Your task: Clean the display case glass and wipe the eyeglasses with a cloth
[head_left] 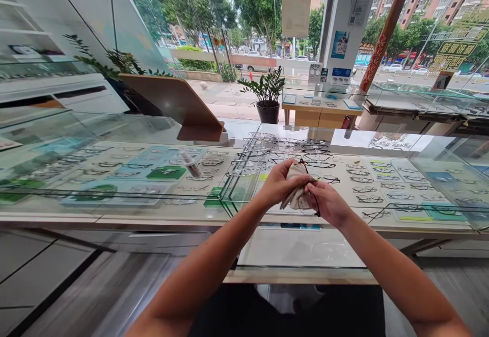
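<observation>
A beige cloth (296, 198) is bunched in my left hand (280, 183), whose fingers are closed around it. The cloth wraps part of a dark-framed pair of glasses (317, 209). My right hand (329, 203) pinches the glasses at the cloth's right side, and its fingertips meet those of my left hand. Both hands are raised over the glass display case (244, 223). Part of the frame is hidden by the cloth and fingers.
Rows of glasses (361, 179) lie in the case. On the glass at the left stand a small white bottle (191, 163) and a brown-backed tilted mirror or stand (171, 100). A potted plant (267, 110) is beyond the case.
</observation>
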### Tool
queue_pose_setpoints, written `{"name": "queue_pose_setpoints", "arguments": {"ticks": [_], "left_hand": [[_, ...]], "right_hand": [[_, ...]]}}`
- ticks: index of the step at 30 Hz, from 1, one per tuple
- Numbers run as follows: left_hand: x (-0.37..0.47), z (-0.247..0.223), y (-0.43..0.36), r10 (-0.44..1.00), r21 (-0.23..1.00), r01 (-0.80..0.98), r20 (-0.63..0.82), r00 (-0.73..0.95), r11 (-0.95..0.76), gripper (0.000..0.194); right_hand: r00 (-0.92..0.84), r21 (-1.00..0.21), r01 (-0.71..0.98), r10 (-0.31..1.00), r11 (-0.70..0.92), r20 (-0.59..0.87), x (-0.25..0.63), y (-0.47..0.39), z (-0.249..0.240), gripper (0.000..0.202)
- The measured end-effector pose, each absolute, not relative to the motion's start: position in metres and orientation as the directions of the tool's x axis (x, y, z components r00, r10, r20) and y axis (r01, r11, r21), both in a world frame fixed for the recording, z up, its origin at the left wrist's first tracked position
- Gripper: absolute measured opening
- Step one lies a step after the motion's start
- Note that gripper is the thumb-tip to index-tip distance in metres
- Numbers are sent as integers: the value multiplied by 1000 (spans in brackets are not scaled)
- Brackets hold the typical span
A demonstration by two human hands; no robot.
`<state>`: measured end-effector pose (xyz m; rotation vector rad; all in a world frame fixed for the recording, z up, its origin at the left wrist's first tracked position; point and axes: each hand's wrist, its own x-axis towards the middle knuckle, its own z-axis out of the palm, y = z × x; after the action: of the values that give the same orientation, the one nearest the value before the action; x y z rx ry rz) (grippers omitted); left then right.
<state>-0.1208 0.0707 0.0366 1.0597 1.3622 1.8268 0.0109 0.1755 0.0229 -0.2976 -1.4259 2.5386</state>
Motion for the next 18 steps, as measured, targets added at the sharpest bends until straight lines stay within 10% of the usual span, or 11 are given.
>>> {"name": "queue_pose_setpoints", "arguments": {"ticks": [7,18], "left_hand": [[-112,35,75,654,930,241,367,-661,-278,63],[-135,44,52,727,962,8,210,-654,-271,68]], "right_hand": [[-963,-846,-88,261,-526,-61,8,171,16,43],[-950,-825,-196,311,-530,26,9,180,25,39]]}}
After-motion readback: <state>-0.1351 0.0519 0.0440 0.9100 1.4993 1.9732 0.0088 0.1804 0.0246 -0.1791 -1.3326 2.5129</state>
